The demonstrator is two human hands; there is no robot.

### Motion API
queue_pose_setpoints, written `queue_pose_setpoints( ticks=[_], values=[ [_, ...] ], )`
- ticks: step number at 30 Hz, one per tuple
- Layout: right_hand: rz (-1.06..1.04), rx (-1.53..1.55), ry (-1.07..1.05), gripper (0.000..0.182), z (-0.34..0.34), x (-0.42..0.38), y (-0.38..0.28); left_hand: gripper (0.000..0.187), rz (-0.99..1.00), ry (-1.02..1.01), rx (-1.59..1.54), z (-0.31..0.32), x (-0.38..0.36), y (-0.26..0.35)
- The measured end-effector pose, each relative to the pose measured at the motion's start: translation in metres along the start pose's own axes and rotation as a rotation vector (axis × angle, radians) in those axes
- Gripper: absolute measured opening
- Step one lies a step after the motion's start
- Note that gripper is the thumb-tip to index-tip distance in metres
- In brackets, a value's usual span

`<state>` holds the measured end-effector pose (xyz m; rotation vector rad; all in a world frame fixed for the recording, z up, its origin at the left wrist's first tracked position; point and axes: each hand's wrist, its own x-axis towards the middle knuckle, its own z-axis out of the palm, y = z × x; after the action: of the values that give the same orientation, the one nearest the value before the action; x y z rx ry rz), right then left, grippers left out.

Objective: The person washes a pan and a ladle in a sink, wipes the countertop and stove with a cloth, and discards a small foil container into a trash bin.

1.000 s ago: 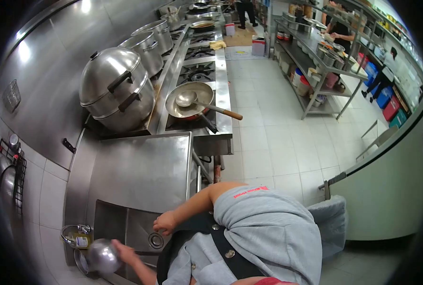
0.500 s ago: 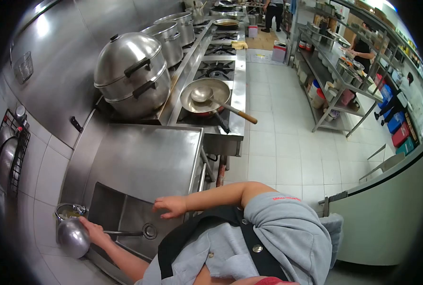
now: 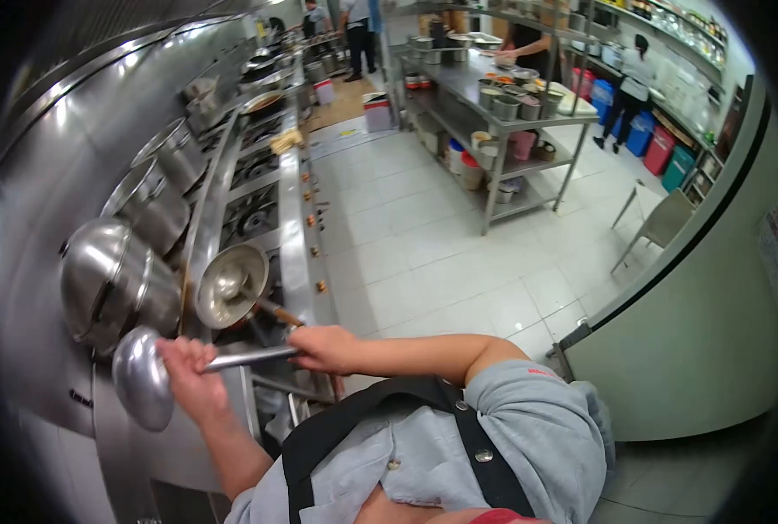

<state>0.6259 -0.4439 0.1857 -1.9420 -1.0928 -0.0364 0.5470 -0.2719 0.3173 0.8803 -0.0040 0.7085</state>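
Note:
A large metal ladle [image 3: 143, 384] is held in front of me above the metal counter, the rounded outside of its bowl facing the camera. My left hand [image 3: 195, 375] is closed round it close to the bowl. At the far end of the handle, my right hand [image 3: 326, 349] is closed with fingers curled. Just beyond the hands, a wok [image 3: 210, 301] sits on the stove. Another ladle [image 3: 228, 283] rests in that wok, its wooden handle reaching out over the rim toward my right hand.
A large lidded pot [image 3: 114, 284] and two tall pots stand left of the stove [image 3: 295, 236]. A metal shelf rack [image 3: 529, 140] holding containers stands across the tiled aisle. A person [image 3: 633, 83] works beyond it, others farther back. A chair [image 3: 668, 218] is at right.
My view has turned right. The large ladle has come up from beside the sink in my left hand. My right hand, open before, has closed at the handle's end.

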Motion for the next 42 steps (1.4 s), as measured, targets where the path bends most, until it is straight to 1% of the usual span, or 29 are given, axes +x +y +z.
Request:
queue_pose_setpoints(
  ticks=[1, 2, 3, 4, 6, 7, 8, 10, 11, 13, 14, 15, 17, 18, 19, 21, 23, 25, 29, 32, 33, 36, 38, 39, 41, 42],
  values=[
    [0.048, -0.054, 0.103, 0.028, -0.013, -0.013, 0.028, 0.023, -0.083, -0.09, 0.058, 0.009, 0.006, -0.035],
    [0.118, -0.037, 0.104, 0.028, -0.03, -0.029, 0.053, 0.019, -0.164, -0.181, 0.118, 0.018, 0.011, -0.065],
    [0.19, -0.017, 0.109, 0.029, -0.047, -0.045, 0.073, 0.024, -0.166, -0.404, 0.446, 0.037, 0.012, -0.082],
    [0.263, 0.007, 0.118, 0.03, -0.062, -0.061, 0.089, 0.036, -0.156, -0.633, 0.774, 0.056, 0.011, -0.099],
    [0.4, 0.296, 0.222, 0.031, -0.088, -0.093, 0.104, 0.061, 0.191, -1.006, 1.23, 0.084, 0.011, -0.133],
    [0.469, 0.442, 0.284, 0.031, -0.098, -0.109, 0.11, 0.07, 0.142, -1.246, 1.373, 0.096, 0.016, -0.146],
    [0.533, 0.467, 0.371, 0.031, -0.105, -0.123, 0.119, 0.065, 0.128, -1.453, 1.381, 0.118, 0.013, -0.149],
    [0.658, 0.516, 0.552, 0.029, -0.116, -0.148, 0.144, 0.059, 0.027, -1.878, 1.315, 0.144, 0.024, -0.173],
    [0.735, 0.549, 0.64, 0.03, -0.125, -0.157, 0.154, 0.057, -0.072, -1.886, 1.32, 0.155, 0.027, -0.184],
    [0.784, 0.266, 0.8, 0.032, -0.133, -0.179, 0.197, 0.054, -0.271, -1.882, 1.347, 0.171, 0.035, -0.204],
    [0.8, 0.123, 0.867, 0.033, -0.136, -0.188, 0.219, 0.054, -0.188, -1.902, 1.354, 0.176, 0.044, -0.217],
    [0.87, 0.093, 0.878, 0.036, -0.142, -0.196, 0.235, 0.054, -0.101, -1.915, 1.362, 0.181, 0.058, -0.229],
    [1.008, 0.143, 0.826, 0.034, -0.149, -0.213, 0.266, 0.054, 0.048, -1.909, 1.397, 0.188, 0.086, -0.252],
    [1.071, 0.173, 0.803, 0.034, -0.153, -0.215, 0.276, 0.054, 0.043, -1.894, 1.388, 0.192, 0.102, -0.261],
    [1.154, 0.329, 0.757, 0.033, -0.16, -0.218, 0.283, 0.053, 0.046, -1.876, 1.376, 0.197, 0.117, -0.27],
    [1.308, 0.656, 0.645, 0.031, -0.182, -0.212, 0.276, 0.053, 0.024, -1.844, 1.38, 0.206, 0.146, -0.29],
    [1.349, 0.737, 0.556, 0.03, -0.205, -0.196, 0.282, 0.053, -0.014, -1.812, 1.426, 0.215, 0.175, -0.316],
    [1.414, 0.817, 0.48, 0.03, -0.227, -0.168, 0.288, 0.054, -0.028, -1.862, 1.399, 0.228, 0.199, -0.342],
    [1.449, 0.953, 0.39, 0.028, -0.268, -0.12, 0.33, 0.056, -0.084, -1.932, 1.37, 0.247, 0.228, -0.399],
    [1.351, 1.226, 0.343, 0.029, -0.295, -0.101, 0.377, 0.055, -0.202, -1.971, 1.35, 0.256, 0.243, -0.45],
    [1.364, 1.255, 0.323, 0.03, -0.308, -0.092, 0.389, 0.054, -0.22, -1.99, 1.379, 0.258, 0.248, -0.466],
    [1.387, 1.211, 0.292, 0.03, -0.345, -0.072, 0.437, 0.053, -0.283, -1.998, 1.508, 0.258, 0.268, -0.516],
    [1.447, 1.189, 0.235, 0.03, -0.368, -0.058, 0.481, 0.053, -0.369, -1.89, 1.625, 0.25, 0.276, -0.545],
    [1.451, 1.188, 0.196, 0.03, -0.378, -0.053, 0.508, 0.052, -0.428, -1.807, 1.636, 0.245, 0.277, -0.555],
    [1.417, 1.173, 0.104, 0.03, -0.398, -0.039, 0.556, 0.051, -0.521, -1.683, 1.647, 0.241, 0.285, -0.572],
    [1.389, 1.175, 0.085, 0.03, -0.409, -0.03, 0.577, 0.05, -0.57, -1.656, 1.671, 0.234, 0.287, -0.585]
  ],
)
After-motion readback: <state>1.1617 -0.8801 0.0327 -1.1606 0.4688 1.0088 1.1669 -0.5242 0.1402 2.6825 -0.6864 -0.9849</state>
